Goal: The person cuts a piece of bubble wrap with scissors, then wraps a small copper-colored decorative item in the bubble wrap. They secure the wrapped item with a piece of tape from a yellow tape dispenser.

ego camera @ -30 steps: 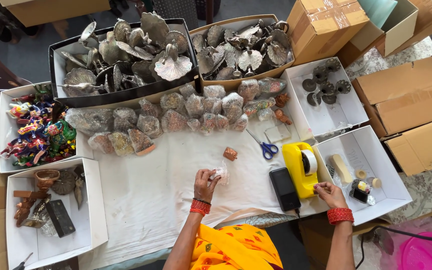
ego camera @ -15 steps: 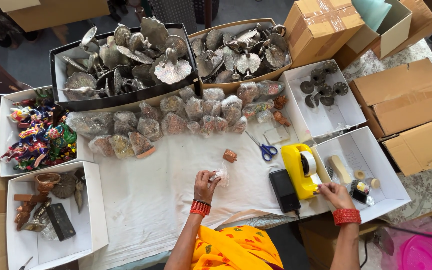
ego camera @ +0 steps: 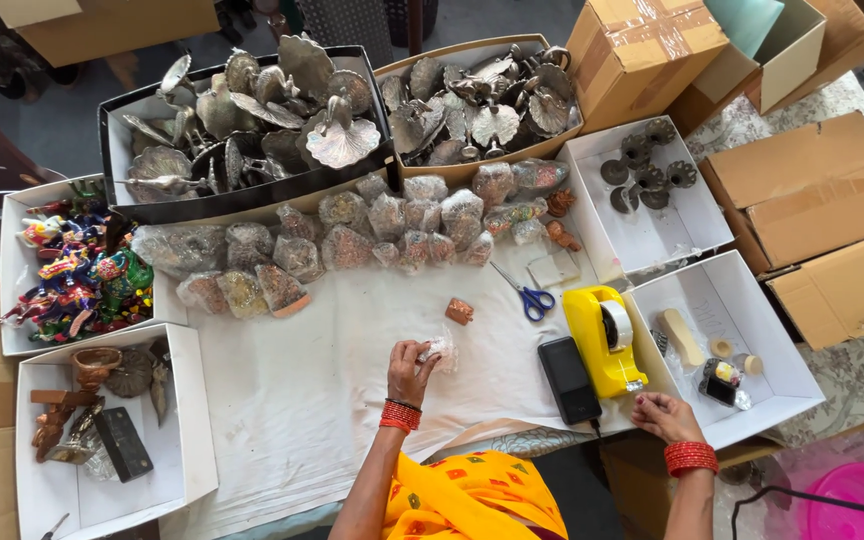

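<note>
Small clear plastic packet (ego camera: pixel 439 349), near the table's front edge, pinched in left hand (ego camera: pixel 409 372); likely light, crinkly, slippery, best gripped by its edges; right hand (ego camera: pixel 664 415) loosely curled, empty, at front edge.

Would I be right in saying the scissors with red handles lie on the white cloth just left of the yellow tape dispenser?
Not quite: in the head view the scissors have blue handles, not red. They do lie on the white cloth just left of the yellow tape dispenser.
</note>
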